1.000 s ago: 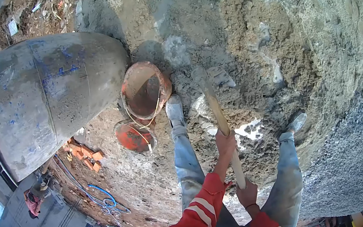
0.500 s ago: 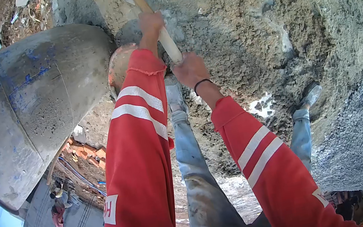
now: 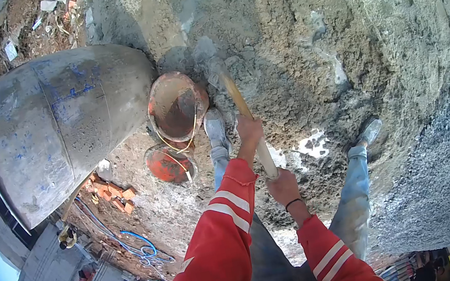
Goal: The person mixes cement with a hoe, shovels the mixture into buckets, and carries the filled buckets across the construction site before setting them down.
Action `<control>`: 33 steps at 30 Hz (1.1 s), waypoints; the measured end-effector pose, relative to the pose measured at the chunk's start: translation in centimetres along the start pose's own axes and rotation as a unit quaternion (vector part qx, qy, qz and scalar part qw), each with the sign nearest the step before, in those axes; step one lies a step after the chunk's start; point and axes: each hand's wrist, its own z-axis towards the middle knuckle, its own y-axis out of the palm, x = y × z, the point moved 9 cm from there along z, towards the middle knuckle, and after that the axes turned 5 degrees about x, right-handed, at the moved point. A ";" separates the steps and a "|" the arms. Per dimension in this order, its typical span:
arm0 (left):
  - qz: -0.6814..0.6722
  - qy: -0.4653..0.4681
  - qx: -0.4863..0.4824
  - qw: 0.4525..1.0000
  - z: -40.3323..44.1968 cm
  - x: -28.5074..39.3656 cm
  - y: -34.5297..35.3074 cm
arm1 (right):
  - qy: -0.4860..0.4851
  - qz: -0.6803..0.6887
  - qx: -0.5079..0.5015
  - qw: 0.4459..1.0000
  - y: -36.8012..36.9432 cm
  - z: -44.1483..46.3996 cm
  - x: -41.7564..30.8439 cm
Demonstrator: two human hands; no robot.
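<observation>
As my left grip (image 3: pixel 250 129) and right grip (image 3: pixel 284 186) clasped the long, pale wooden handle (image 3: pixel 236 96), its mud-grey far end (image 3: pixel 214 67) lay right of the round reddish bucket (image 3: pixel 202 99); swinging left could have tipped that.

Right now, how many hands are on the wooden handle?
2: the left hand grips the wooden handle farther up, toward the tool's head; the right hand grips it at the near end. None appear hidden.

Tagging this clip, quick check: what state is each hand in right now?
Left hand: closed, holding the wooden handle partway along.
Right hand: closed, holding the same handle near its end.
</observation>
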 end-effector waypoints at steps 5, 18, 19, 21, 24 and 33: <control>-0.167 -0.222 -0.122 0.953 -11.8 -3.8 4.6 | 0.065 0.006 -0.011 0.998 -2.9 -10.4 8.9; -0.271 -0.128 -0.136 0.944 -15.9 9.6 4.4 | -0.005 -0.016 0.115 0.993 -8.8 -10.2 12.0; -0.331 -0.123 -0.137 0.926 -14.2 14.7 3.3 | -0.052 0.033 0.149 0.987 -10.4 -7.3 10.2; -0.358 -0.042 -0.145 0.921 -9.5 24.7 1.8 | -0.057 0.075 0.144 0.985 -13.9 -0.2 5.9; -0.376 0.132 -0.119 0.909 -2.4 37.9 1.0 | -0.179 0.149 0.186 0.954 -20.8 10.6 -2.4; -0.219 0.132 -0.172 0.951 10.2 41.8 20.1 | -0.089 0.207 0.138 0.964 -24.8 27.0 -1.1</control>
